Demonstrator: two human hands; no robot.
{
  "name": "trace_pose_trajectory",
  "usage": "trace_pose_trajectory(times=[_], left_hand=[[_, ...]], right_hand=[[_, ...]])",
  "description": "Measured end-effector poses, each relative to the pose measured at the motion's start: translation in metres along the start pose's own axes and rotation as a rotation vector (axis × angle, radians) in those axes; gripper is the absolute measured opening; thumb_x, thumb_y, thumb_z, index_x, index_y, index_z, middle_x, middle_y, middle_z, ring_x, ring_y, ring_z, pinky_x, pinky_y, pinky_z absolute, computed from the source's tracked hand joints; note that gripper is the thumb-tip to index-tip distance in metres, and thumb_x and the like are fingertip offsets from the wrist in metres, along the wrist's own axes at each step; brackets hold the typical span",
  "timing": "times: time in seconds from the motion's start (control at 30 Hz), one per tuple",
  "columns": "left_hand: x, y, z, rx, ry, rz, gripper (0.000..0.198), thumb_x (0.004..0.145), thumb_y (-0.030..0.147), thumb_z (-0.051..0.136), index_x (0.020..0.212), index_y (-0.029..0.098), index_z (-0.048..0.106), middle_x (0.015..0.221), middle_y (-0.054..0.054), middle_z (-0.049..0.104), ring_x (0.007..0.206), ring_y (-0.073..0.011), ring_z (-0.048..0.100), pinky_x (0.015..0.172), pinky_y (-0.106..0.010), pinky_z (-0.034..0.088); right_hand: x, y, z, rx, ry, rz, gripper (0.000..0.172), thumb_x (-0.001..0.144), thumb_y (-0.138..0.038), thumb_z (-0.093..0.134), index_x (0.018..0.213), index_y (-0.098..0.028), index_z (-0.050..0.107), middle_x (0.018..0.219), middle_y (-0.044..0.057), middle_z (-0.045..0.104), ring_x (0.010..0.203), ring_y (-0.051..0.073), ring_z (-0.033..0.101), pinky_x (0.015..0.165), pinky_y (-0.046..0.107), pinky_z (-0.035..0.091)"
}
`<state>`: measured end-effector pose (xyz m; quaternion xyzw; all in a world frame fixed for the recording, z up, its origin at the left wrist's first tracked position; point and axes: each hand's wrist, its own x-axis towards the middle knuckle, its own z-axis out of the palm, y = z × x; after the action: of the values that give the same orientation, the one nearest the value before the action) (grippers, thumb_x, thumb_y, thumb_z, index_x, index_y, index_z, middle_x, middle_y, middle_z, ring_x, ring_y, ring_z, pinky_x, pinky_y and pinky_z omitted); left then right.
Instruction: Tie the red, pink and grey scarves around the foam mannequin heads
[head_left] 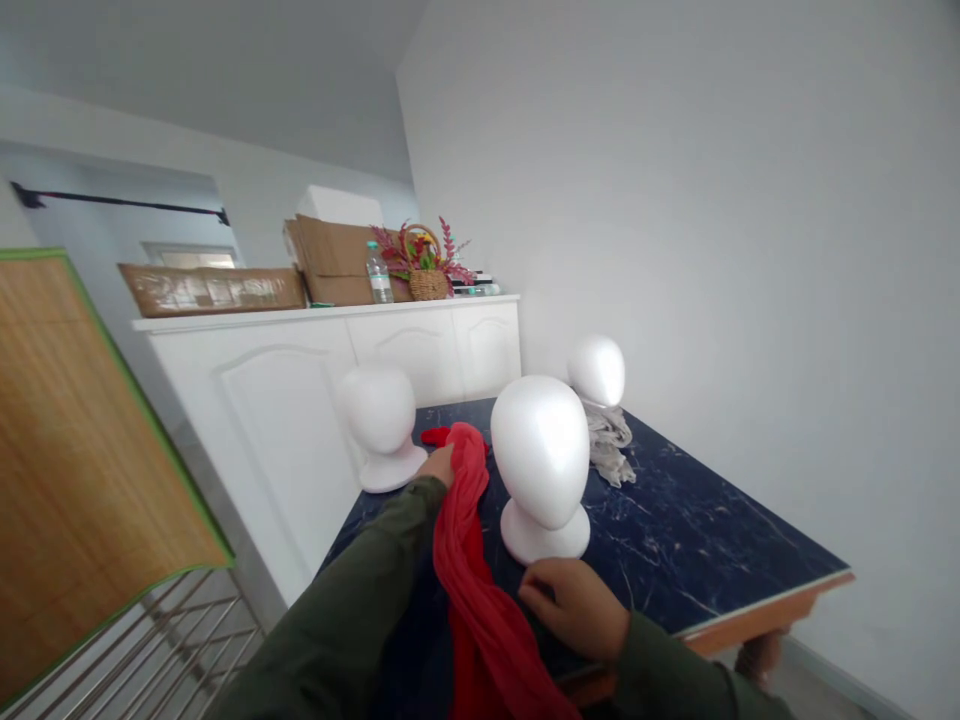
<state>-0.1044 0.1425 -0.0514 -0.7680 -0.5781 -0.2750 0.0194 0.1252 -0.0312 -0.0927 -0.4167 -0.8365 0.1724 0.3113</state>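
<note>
A long red scarf [480, 590] runs across the dark marbled table [697, 540] toward me. My left hand [439, 466] grips its far end, fingers closed around the bunched cloth. My right hand [574, 605] rests on the table beside the scarf's near part, fingers curled, just in front of the base of a white foam mannequin head [541, 465]. Whether the right hand pinches the cloth is hidden. Both arms wear dark green sleeves.
Two more white foam heads stand on the table, one at the left [381, 425] and one at the back [598, 372] with a grey cloth [609, 445] beside it. Behind is a white cabinet [330, 370] carrying boxes, a bottle and a flower basket. A bamboo mat [75, 450] leans at left.
</note>
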Motion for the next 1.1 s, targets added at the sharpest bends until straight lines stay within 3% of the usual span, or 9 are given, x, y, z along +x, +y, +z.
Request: trace_pose_trajectory(times=[0.07,0.13,0.27,0.43,0.57,0.67,0.83,0.93,1.1], left_hand=[[-0.020,-0.003,0.009,0.006,0.016,-0.025,0.034,0.071,0.007,0.039,0.103,0.008,0.054,0.104,-0.014,0.059,0.099,-0.0218,0.054,0.089,-0.037,0.039],[-0.040,0.001,0.012,-0.022,0.043,-0.026,0.039,0.073,0.009,0.038,0.110,0.009,0.049,0.110,-0.013,0.056,0.102,-0.0194,0.052,0.091,-0.035,0.038],[-0.069,0.037,0.014,-0.257,0.016,0.111,0.050,0.070,0.014,0.045,0.120,0.011,0.041,0.121,-0.012,0.048,0.111,-0.0206,0.045,0.098,-0.038,0.032],[-0.073,0.083,0.032,-0.588,-0.175,0.251,0.079,0.055,0.028,0.069,0.125,0.014,0.034,0.126,-0.013,0.043,0.114,-0.0246,0.041,0.098,-0.041,0.032],[-0.070,0.092,0.055,-0.648,-0.052,0.134,0.071,0.051,0.030,0.072,0.114,0.014,0.044,0.119,-0.012,0.050,0.114,-0.0251,0.041,0.101,-0.044,0.026],[-0.070,0.091,0.055,-0.695,0.051,0.046,0.060,0.057,0.034,0.068,0.111,0.016,0.046,0.112,-0.010,0.055,0.108,-0.0229,0.048,0.098,-0.044,0.032],[-0.081,0.070,0.031,-0.617,0.158,-0.090,0.062,0.052,0.036,0.070,0.108,0.020,0.048,0.109,-0.006,0.059,0.109,-0.0237,0.047,0.099,-0.043,0.032],[-0.095,0.034,0.010,-0.581,0.236,-0.299,0.057,0.055,0.035,0.068,0.108,0.023,0.049,0.107,-0.003,0.060,0.110,-0.0217,0.048,0.100,-0.039,0.033],[-0.122,-0.038,-0.026,-0.338,0.545,-0.556,0.060,0.061,0.039,0.063,0.115,0.021,0.045,0.120,-0.004,0.051,0.120,-0.0224,0.035,0.105,-0.039,0.021]], right_hand=[[-0.008,0.032,-0.004,-0.083,0.126,0.165,0.034,0.081,-0.038,0.039,0.061,-0.017,0.055,0.054,0.001,0.055,0.052,0.012,0.049,0.052,0.023,0.036],[-0.010,0.063,-0.007,-0.119,0.324,0.270,0.032,0.079,-0.042,0.041,0.064,-0.016,0.053,0.057,0.002,0.054,0.054,0.014,0.049,0.054,0.026,0.037],[0.006,0.102,0.001,0.073,0.618,0.251,0.042,0.080,-0.042,0.038,0.108,-0.012,0.047,0.107,0.014,0.053,0.099,0.023,0.048,0.085,0.038,0.037],[0.025,0.104,0.021,0.405,0.532,0.156,0.048,0.084,-0.039,0.028,0.125,-0.017,0.036,0.130,0.009,0.037,0.120,0.022,0.032,0.101,0.042,0.022],[0.019,0.102,0.019,0.415,0.469,0.095,0.046,0.083,-0.037,0.032,0.124,-0.020,0.039,0.129,0.006,0.040,0.119,0.022,0.033,0.101,0.042,0.022],[0.012,0.101,0.012,0.393,0.415,0.014,0.043,0.084,-0.034,0.032,0.125,-0.023,0.038,0.130,0.003,0.038,0.120,0.021,0.032,0.102,0.040,0.022],[0.011,0.095,0.010,0.367,0.410,0.025,0.042,0.085,-0.032,0.031,0.127,-0.024,0.034,0.129,0.004,0.039,0.120,0.018,0.032,0.102,0.040,0.023],[0.012,0.093,0.010,0.372,0.398,0.075,0.043,0.085,-0.033,0.031,0.127,-0.023,0.033,0.126,0.006,0.042,0.117,0.018,0.036,0.100,0.040,0.027],[0.011,0.088,0.008,0.370,0.383,0.150,0.040,0.085,-0.034,0.032,0.123,-0.022,0.039,0.118,0.007,0.049,0.111,0.018,0.043,0.098,0.040,0.030]])
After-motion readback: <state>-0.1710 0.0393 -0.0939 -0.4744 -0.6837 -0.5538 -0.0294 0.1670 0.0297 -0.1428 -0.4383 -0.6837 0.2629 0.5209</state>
